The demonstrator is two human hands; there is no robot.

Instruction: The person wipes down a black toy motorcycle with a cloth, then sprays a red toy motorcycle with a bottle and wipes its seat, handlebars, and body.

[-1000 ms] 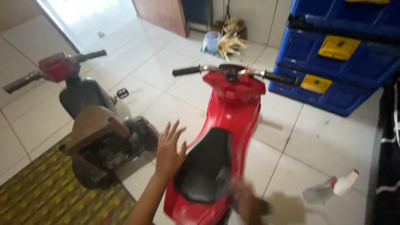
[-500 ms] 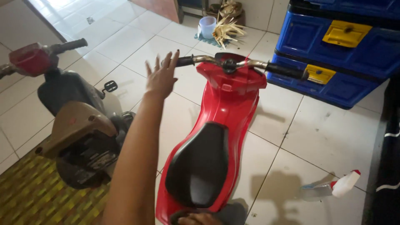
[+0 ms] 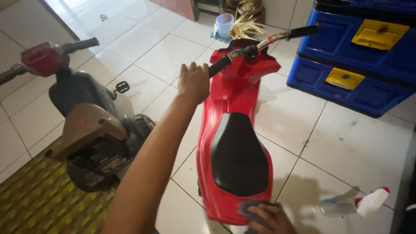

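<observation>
View: a head camera looks down on a tiled floor (image 3: 355, 147) with two small ride-on scooters side by side.
Red scooter: the red scooter (image 3: 236, 143) stands in the middle of the view, nose pointing away, with a black seat (image 3: 238, 156) along its back half.
Handlebar: the handlebar (image 3: 260, 43) is turned, its left end nearer the person and its right end swung up toward the crates.
Left hand: the left hand (image 3: 193, 82) reaches forward on a long bare arm and its grip is wrapped shut around the black left handle (image 3: 219, 66), knuckles up.
Right hand: the right hand (image 3: 266, 219) is at the bottom edge, at the scooter's tail, its grip pressed down on a grey cloth (image 3: 251, 207); the fingers are partly cut off by the frame, so how tightly they curl cannot be told.
Cloth: it lies against the rear end of the red body, just behind the seat.
Second scooter: a worn brown and grey scooter (image 3: 86, 130) with a red front stands to the left, just beside the red one, its rear over a yellow patterned mat (image 3: 34, 199).
Spray bottle: a clear spray bottle (image 3: 353, 203) with a white and red head lies on its side on the floor at the lower right, well apart from the hands.
Crates: two blue crates (image 3: 359, 65) with yellow latches are stacked at the upper right.
Far end: a pale cup (image 3: 224, 24) and a bunch of dry straw (image 3: 246, 27) sit on the floor beyond the handlebar.
</observation>
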